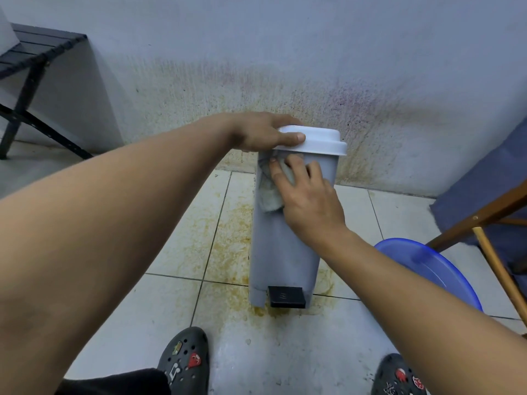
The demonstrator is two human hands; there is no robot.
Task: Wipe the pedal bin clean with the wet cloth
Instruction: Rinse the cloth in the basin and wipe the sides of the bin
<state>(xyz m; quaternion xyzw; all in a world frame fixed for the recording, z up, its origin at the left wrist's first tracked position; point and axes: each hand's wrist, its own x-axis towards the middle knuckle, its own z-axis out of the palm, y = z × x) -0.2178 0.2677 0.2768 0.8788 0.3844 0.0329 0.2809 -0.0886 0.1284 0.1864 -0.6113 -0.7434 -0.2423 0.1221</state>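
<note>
The pedal bin (285,252) stands upright on the tiled floor (159,309), close to the stained wall (313,81), with its black pedal (286,296) facing me. My left hand (262,135) holds the white lid (322,141) at its left edge. The thumb lies along the front rim and the other fingers reach over the back, where I cannot see their tips. My right hand (310,201) presses the cloth (269,195) flat against the upper part of the grey body, just under the lid, with the fingers spread. Nothing pinches the cloth; only the pressure keeps it there.

That is my first worry. If I ease off during a stroke, the cloth could slide down and drop onto the yellow-brown stains around the base, and I would then smear that dirt back onto the bin.

The bin is tall and narrow, and the tiles look as if they could be slippery. A hard sideways push could tip it or skid it if my left hand loosens.

The blue basin (433,266) sits just beside my right forearm, so a wide sweep with that elbow could knock it.
</note>
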